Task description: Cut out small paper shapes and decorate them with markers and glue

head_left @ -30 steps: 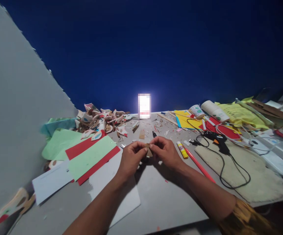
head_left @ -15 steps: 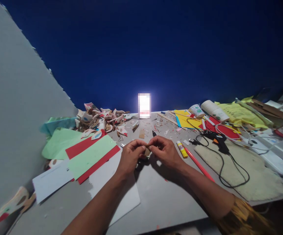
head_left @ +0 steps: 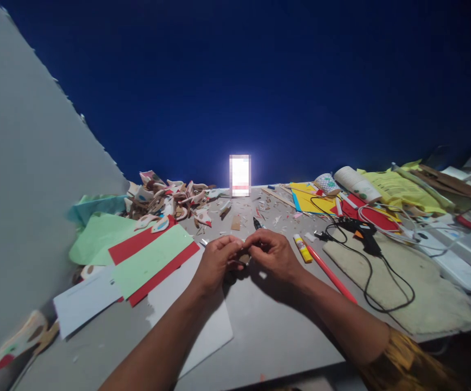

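Both hands meet over the middle of the grey table. My left hand [head_left: 219,263] is closed, thumb and fingers pinched on a small brown piece that looks like cardboard [head_left: 243,256]. My right hand [head_left: 274,254] is closed on the same piece from the other side, its fingertips touching it. Fingers cover most of the piece, so its full shape is hidden. Just beyond the right hand lies a black-tipped pen [head_left: 257,223]. A yellow glue stick [head_left: 302,248] and a red stick-like tool [head_left: 331,271] lie to the right of that hand.
Left are stacked green paper [head_left: 154,260], red sheets [head_left: 137,244] and white paper [head_left: 88,298]. Behind them is a heap of painted cutouts [head_left: 174,201]. A black glue gun [head_left: 365,236] with a looped cord rests on a pale board [head_left: 434,298] at right. Paper scraps litter the back.
Both hands have shifted slightly and the brown piece has turned between the fingertips, showing less of its face. The right fingers are more curled. The surrounding things have stayed in place.
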Available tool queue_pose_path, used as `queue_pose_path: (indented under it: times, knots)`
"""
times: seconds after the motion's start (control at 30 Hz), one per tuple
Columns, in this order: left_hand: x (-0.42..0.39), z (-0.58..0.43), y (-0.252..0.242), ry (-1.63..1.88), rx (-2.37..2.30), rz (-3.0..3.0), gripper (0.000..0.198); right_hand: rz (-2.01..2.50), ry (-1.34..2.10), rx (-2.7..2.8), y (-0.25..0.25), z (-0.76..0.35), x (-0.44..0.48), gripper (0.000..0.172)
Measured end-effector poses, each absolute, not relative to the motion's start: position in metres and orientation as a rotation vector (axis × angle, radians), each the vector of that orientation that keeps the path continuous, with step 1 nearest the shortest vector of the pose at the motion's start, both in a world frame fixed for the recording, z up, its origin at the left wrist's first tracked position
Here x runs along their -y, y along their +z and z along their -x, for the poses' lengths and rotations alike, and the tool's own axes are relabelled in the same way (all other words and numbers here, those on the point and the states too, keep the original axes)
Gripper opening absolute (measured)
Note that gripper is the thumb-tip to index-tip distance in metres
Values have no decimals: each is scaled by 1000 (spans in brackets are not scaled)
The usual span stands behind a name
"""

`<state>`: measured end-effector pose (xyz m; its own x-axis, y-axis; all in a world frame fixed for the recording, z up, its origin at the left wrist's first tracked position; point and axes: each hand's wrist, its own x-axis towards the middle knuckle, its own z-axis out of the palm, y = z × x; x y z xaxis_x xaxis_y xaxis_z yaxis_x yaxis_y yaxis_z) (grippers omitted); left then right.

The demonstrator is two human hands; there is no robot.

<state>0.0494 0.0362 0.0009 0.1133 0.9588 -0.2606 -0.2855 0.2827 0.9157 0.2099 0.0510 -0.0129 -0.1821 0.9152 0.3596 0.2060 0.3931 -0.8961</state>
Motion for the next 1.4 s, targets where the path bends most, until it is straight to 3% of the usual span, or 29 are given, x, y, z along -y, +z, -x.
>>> queue_pose_path:
  times: [0.2, 0.43, 0.63, 0.87, 1.03, 1.17, 1.4]
  knots:
    - [-33, -50, 5, 1107, -1073, -866, 18, 1037, 1001, 1594, -9, -210, -51, 7]
    - [-32, -51, 8, 1159, -1209, -1038, 17, 1056, 1151, 1508, -6, -212, -52, 9]
    - [-32, -51, 8, 1216, -1317, -1220, 12, 1125, 1036, 1621, 0, -212, -50, 16]
    - [-30, -55, -1, 1131, -1090, -928, 28, 1139, 1515, 1243, -5, -210, -52, 23]
    - [-30, -55, -1, 1137, -1045, -896, 31, 1167, 1287, 1351, -5, -209, -52, 24]
    - [-31, -53, 8, 1118, -1156, -1086, 20, 1164, 1184, 1399, -1, -208, -50, 22]
    - [-33, -52, 5, 1070, -1119, -1037, 12, 1127, 1583, 1176, -2, -207, -50, 27]
